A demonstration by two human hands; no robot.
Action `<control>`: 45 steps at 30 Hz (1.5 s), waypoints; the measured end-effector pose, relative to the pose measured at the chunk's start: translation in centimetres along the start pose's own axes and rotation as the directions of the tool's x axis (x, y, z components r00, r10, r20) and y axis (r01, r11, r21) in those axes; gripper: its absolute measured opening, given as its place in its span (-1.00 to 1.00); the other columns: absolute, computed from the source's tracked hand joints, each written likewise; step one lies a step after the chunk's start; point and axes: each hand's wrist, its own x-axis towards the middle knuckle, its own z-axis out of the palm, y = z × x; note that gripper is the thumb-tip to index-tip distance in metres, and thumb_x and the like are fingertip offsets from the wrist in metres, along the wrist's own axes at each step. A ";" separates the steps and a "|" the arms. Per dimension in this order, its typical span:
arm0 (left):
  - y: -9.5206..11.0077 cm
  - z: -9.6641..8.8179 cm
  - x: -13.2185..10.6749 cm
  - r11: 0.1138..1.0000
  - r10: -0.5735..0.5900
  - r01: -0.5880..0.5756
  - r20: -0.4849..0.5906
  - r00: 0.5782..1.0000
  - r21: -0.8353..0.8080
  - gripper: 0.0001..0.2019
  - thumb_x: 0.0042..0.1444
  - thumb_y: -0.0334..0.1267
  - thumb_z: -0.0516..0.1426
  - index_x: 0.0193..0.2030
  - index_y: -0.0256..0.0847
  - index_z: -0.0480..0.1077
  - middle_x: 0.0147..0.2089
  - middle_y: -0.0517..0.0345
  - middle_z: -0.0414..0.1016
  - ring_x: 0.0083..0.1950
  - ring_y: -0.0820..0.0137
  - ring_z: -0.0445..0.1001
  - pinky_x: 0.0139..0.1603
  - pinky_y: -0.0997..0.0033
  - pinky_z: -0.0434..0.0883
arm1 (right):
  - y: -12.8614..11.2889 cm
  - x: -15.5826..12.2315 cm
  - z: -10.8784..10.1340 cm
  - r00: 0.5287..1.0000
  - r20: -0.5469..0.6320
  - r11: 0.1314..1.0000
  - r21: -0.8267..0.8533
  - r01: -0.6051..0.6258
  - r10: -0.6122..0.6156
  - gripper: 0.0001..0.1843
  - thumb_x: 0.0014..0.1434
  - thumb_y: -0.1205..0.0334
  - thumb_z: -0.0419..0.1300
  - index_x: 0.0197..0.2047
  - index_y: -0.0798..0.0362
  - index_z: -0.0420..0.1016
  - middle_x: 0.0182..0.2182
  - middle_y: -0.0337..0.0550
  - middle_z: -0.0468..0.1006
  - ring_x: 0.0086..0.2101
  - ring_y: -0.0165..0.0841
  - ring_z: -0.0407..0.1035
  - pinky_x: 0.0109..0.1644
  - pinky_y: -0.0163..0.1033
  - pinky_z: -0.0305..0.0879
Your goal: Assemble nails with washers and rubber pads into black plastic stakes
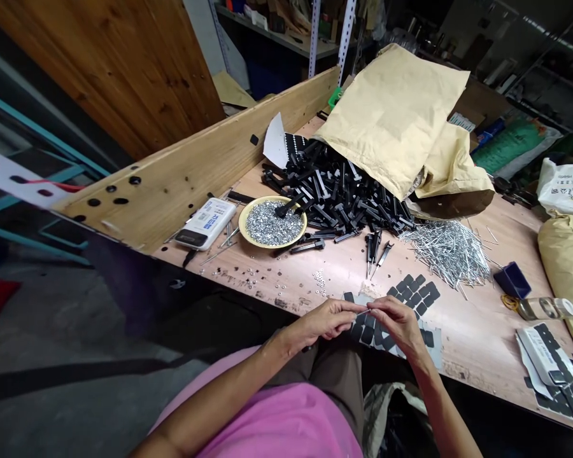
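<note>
1. Presently, the left hand [327, 320] and right hand [395, 322] are meeting fingertip to fingertip at the near edge of the workbench [472, 331], just above a sheet of black pads [413, 294].
2. Both hands are pinching closed on a thin metal pin [363, 311], which is lying roughly level, its long axis running left to right between the two grips. Each hand is holding one end; neither is nearer than the other.
3. Whether anything small is riding on the pin is too fine to tell.
4. Farther back, a yellow dish of small silver parts [272, 222] is sitting left of centre, a heap of black plastic pieces [337, 194] is spilling from a brown paper sack [394, 114], and a pile of loose pins [446, 251] is lying to the right, well apart from both hands.
</note>
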 end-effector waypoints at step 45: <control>-2.0 1.7 0.3 0.550 0.606 -0.376 -0.046 0.794 0.746 -0.74 0.17 -0.27 0.05 -0.11 -0.14 0.53 -0.15 0.03 0.60 -0.15 0.29 0.56 -0.11 0.38 0.43 | -0.7 -0.8 0.5 0.957 0.095 0.682 -0.683 0.263 -0.275 -0.44 0.37 0.15 -0.20 -0.60 0.03 0.35 -0.67 -0.19 0.32 -0.62 -0.40 0.19 -0.50 -0.28 0.11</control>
